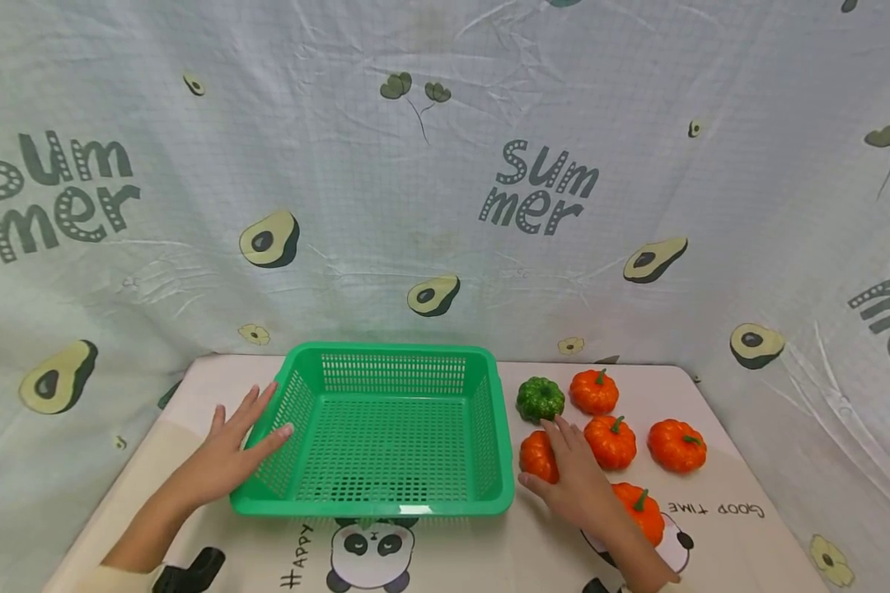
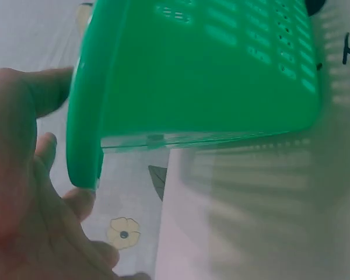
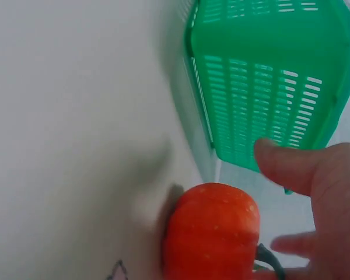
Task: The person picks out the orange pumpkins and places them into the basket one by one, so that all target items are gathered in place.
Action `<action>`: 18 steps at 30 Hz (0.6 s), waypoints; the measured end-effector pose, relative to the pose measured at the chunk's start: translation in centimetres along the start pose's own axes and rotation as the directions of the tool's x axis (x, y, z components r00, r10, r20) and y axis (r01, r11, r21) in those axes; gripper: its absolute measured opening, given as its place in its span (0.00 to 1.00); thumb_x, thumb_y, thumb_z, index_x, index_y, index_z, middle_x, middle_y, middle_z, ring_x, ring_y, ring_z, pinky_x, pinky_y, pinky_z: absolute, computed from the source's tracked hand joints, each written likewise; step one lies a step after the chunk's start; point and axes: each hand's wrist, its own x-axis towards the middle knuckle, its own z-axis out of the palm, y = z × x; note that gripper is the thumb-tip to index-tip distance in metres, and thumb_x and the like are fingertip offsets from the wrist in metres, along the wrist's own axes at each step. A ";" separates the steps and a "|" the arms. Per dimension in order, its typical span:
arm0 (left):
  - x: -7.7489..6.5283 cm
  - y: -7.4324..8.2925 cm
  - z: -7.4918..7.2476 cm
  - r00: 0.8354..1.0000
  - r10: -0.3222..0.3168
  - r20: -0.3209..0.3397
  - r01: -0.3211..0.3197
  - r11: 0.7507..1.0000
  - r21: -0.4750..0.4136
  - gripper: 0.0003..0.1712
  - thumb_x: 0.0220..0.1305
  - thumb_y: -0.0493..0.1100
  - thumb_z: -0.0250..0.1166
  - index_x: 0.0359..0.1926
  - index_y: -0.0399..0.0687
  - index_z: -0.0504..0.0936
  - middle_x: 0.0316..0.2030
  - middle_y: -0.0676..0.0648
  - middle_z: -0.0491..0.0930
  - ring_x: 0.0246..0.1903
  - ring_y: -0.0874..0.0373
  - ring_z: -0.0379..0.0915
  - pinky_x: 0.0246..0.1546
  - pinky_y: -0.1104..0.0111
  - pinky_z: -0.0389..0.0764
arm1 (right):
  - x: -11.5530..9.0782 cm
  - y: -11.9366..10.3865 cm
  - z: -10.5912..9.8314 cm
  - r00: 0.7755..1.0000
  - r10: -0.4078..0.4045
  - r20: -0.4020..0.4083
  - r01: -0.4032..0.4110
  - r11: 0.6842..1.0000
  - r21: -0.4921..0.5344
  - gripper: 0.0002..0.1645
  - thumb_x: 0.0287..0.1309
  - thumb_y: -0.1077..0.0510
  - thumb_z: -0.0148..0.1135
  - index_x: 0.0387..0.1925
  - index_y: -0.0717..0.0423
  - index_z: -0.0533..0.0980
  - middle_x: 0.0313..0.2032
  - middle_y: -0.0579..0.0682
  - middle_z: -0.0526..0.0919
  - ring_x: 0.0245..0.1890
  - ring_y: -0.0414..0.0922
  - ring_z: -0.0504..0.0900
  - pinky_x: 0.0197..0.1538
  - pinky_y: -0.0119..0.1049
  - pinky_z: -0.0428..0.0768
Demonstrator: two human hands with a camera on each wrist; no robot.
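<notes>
A green plastic basket (image 1: 389, 445) stands on the table, its inside bare. At its left rim my left hand (image 1: 222, 457) has its fingers spread, thumb over the edge; in the left wrist view the fingertips lie right along the rim (image 2: 84, 116). My right hand (image 1: 574, 486) hovers over a small orange pumpkin (image 1: 537, 457) to the right of the basket, hiding part of it. The right wrist view shows this pumpkin (image 3: 213, 233) on the table with the thumb (image 3: 286, 166) extended above it, apart from it.
Around my right hand lie a green pumpkin (image 1: 540, 399) and several more orange pumpkins (image 1: 677, 446), one of them (image 1: 641, 512) partly behind my forearm. A printed cloth (image 1: 356, 181) hangs behind the table (image 1: 460, 552).
</notes>
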 end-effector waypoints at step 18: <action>0.7 -4.3 0.2 0.952 -0.153 0.264 0.286 0.751 -0.596 0.47 0.82 0.55 0.52 0.83 0.74 0.28 0.84 0.34 0.37 0.77 0.35 0.55 0.58 0.59 0.79 | 0.0 0.6 1.7 0.970 0.223 -0.092 -0.181 0.925 0.333 0.54 0.54 0.59 0.77 0.78 0.62 0.58 0.75 0.65 0.64 0.73 0.66 0.65 0.70 0.71 0.66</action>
